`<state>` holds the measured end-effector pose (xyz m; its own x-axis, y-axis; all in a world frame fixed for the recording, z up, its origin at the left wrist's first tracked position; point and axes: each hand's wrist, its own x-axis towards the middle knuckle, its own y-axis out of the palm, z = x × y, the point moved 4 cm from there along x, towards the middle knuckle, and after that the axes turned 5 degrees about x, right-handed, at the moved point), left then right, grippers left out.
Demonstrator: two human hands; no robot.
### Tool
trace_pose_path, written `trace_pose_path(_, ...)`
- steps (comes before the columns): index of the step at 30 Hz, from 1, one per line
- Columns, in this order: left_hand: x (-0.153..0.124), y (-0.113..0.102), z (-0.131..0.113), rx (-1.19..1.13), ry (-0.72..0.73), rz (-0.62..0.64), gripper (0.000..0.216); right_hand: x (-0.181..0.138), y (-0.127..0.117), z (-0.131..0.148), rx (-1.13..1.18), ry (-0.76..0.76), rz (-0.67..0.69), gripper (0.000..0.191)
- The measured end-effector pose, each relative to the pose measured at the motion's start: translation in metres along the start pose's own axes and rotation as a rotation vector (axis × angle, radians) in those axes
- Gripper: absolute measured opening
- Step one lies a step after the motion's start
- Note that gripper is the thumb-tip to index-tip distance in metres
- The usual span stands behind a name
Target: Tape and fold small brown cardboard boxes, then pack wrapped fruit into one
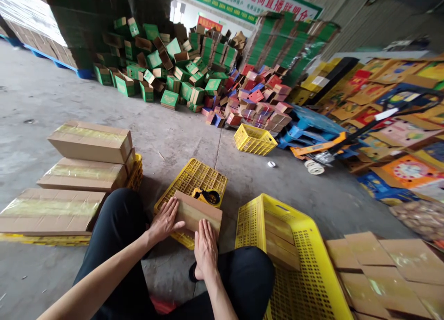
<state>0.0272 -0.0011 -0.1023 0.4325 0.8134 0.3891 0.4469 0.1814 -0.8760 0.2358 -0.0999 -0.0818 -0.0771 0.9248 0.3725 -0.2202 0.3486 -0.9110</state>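
Fingers straight and slightly spread, thumb out, the left hand (168, 219) lies open on the left end of one box (199, 212); the right hand (206, 247), open with fingers nearly together, rests at its near right side. The box sits on a yellow crate (187, 172), its right end appearing to overhang the edge, one tape dispenser (201, 194) just beyond. At least three taped cartons (88, 142) stand left, one tub (310, 230) right; bare floor (187, 137) stretches ahead.

Floor gap (229, 224) between low crate (194, 169) and tall crate (250, 223); knee (250, 270) blocks near end; tape dispenser (208, 197) behind carton (197, 211), perhaps touching
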Motion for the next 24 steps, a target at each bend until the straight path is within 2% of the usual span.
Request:
trace_pose_path(4, -0.001, 0.009, -0.035, 0.026, 0.051, -0.008, 0.087, -0.001, 0.007, 0.0, 0.019, -0.015, -0.004, 0.051)
trace_pose_path(7, -0.002, 0.016, -0.066, -0.016, 0.169, 0.086, 0.071, -0.003, 0.007, -0.005, 0.027, -0.036, 0.026, 0.054)
trace_pose_path(10, -0.002, 0.016, -0.083, -0.063, 0.247, 0.178, 0.06, -0.006, 0.007, -0.009, 0.031, -0.04, 0.04, 0.058)
trace_pose_path(18, 0.003, 0.006, -0.083, -0.094, 0.228, 0.236, 0.057, -0.002, 0.001, -0.006, 0.031, 0.004, 0.045, 0.05)
trace_pose_path(24, 0.004, 0.002, -0.085, -0.115, 0.221, 0.208, 0.056, -0.012, -0.01, -0.03, 0.014, 0.115, -0.017, 0.057)
